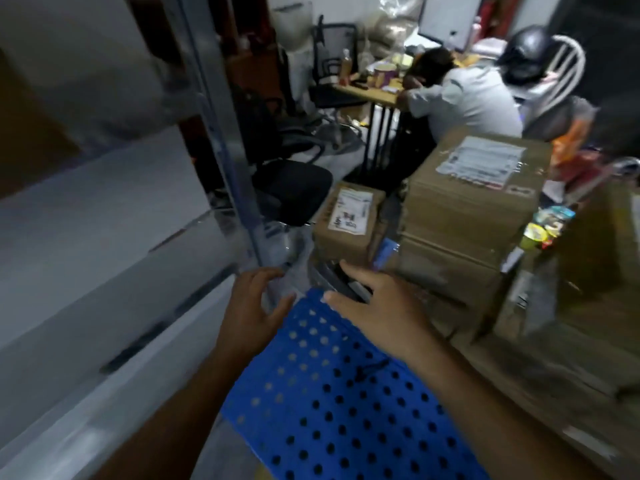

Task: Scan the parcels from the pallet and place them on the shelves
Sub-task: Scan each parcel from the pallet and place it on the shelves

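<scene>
A blue perforated pallet (332, 393) lies low in the middle. Cardboard parcels stand on its far side: a small box (346, 220) with a white label, and a large stacked box (474, 195) with a wide label on top. My left hand (252, 310) hovers over the pallet's left corner, fingers spread and holding nothing. My right hand (377, 306) reaches forward over the pallet's far edge with straight fingers, just short of a dark object (343, 278) below the small box. White metal shelves (104, 220) fill the left side, blurred.
A shelf upright (235, 161) stands just left of the parcels. Behind them a person (464, 98) leans on a cluttered desk (377, 88). A black chair (294, 188), a helmet (526, 53) and more brown boxes (588, 258) at the right crowd the space.
</scene>
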The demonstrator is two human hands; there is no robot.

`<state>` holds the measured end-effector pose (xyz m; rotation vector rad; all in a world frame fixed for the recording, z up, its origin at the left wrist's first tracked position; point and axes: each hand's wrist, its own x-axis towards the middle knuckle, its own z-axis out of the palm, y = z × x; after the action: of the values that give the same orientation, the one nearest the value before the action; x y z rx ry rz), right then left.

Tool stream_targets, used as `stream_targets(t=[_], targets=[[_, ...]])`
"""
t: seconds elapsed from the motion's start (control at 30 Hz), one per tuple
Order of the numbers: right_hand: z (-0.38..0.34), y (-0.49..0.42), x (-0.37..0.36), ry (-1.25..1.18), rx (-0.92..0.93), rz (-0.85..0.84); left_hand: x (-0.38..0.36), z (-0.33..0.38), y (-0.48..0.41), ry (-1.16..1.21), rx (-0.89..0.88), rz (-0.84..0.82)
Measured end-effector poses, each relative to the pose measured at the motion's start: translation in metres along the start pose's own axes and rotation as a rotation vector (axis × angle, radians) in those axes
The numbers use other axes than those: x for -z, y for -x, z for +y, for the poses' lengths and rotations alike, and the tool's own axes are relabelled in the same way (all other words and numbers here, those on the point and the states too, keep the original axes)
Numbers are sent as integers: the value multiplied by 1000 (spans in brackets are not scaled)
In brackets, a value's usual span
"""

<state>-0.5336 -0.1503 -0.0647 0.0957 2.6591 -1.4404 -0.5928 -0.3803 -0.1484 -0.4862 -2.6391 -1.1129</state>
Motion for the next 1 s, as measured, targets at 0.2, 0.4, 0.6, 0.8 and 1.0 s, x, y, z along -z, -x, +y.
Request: stream_targets(t=[0.2,0.4,0.6,0.8,1.0], targets=[[38,29,-3,55,-225,163,-78,-17,-49,173,50,-195],[39,34,-9,19,-316,232,-92,-26,-124,339,19,-218],[30,38,-23,28,-348,274,-101,-29,-152,429,-59,-346],[23,53,-24,-40,-347,296,-78,-27,-100,515,-18,-233],[24,84,-18,-89,-327,132,-7,-58,5,491,-48,-226]])
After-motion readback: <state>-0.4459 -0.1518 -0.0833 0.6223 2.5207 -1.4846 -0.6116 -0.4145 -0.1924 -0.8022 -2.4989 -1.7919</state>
